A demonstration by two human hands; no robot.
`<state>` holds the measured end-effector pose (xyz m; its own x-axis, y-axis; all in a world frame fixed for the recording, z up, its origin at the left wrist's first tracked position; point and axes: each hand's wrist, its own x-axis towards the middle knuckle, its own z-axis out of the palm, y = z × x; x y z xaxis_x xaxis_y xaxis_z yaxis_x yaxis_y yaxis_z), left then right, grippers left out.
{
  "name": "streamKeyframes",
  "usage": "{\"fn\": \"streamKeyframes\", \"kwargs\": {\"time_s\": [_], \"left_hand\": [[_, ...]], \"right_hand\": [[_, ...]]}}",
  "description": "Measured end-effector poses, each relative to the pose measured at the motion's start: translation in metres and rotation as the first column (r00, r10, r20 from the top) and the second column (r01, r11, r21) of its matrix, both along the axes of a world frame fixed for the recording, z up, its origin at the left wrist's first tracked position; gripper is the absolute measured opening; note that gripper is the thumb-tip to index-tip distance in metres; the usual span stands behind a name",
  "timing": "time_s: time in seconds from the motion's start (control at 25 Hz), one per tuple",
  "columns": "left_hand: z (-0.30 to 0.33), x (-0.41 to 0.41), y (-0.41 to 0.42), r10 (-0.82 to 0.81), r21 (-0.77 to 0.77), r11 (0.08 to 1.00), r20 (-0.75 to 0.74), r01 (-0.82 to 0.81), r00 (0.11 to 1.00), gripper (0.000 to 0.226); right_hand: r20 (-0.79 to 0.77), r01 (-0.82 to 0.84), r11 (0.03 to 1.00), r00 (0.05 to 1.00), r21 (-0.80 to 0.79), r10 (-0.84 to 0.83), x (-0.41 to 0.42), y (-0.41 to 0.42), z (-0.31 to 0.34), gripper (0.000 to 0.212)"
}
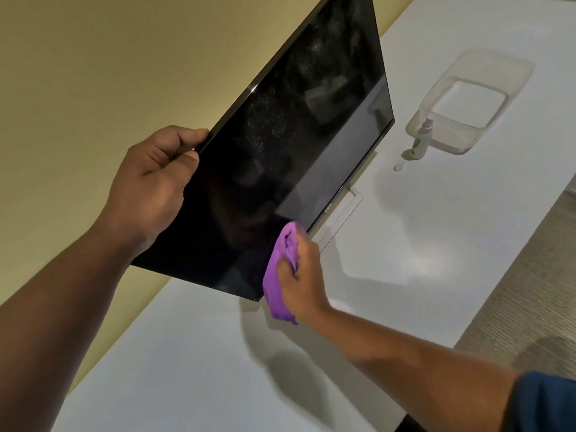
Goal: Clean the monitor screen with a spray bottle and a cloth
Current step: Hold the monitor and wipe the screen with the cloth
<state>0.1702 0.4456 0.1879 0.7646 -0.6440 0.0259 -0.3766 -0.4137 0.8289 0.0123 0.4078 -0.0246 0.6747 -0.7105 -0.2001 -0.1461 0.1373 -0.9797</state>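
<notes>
Yellow wall [93, 73], white tabletop [436, 244], textured grey floor [530, 291], soft shadows and glare on the table

The monitor [280, 157] has a glossy black screen that mirrors the room; fine pale specks and smears dull its upper half. Its frame is smooth dark plastic with a bright glint on the top edge. The cloth [280, 275] is soft purple fabric, matt and finely napped, bunched into folds. The bench [436, 244] is white, smooth, with a faint sheen. The tub [467, 98] is clear plastic, slightly cloudy. The bottle [422, 138] looks like pale plastic, though blurred. The wall [93, 73] is matt yellow.
</notes>
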Motion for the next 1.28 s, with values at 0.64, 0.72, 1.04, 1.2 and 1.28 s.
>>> {"fn": "streamKeyframes", "kwargs": {"time_s": [0.64, 0.72, 1.04, 1.2, 1.28], "left_hand": [[-0.008, 0.001, 0.005, -0.024, -0.028, 0.999, 0.038, 0.025, 0.999, 0.033], [-0.008, 0.001, 0.005, -0.031, -0.019, 0.999, 0.043, 0.032, 0.999, 0.034], [-0.011, 0.007, 0.008, -0.031, -0.012, 0.999, 0.051, 0.031, 0.998, 0.03], [-0.012, 0.006, 0.008, -0.04, 0.005, 0.999, 0.085, 0.039, 0.996, 0.032], [-0.012, 0.006, 0.008, -0.044, -0.001, 0.999, 0.087, 0.044, 0.995, 0.032]], "right_hand": [[-0.095, 0.037, 0.998, 0.995, 0.042, -0.033, 0.002, -0.016, -0.01, 0.035], [-0.128, 0.16, 0.982, 0.981, 0.096, -0.148, 0.012, -0.06, -0.007, 0.036], [-0.104, -0.001, 0.997, 0.995, 0.071, 0.009, -0.001, -0.016, -0.017, 0.029], [-0.158, 0.189, 0.973, 0.973, 0.134, -0.167, 0.017, -0.078, -0.01, 0.027], [-0.185, 0.273, 0.951, 0.952, 0.143, -0.245, 0.025, -0.111, -0.005, 0.029]]}}
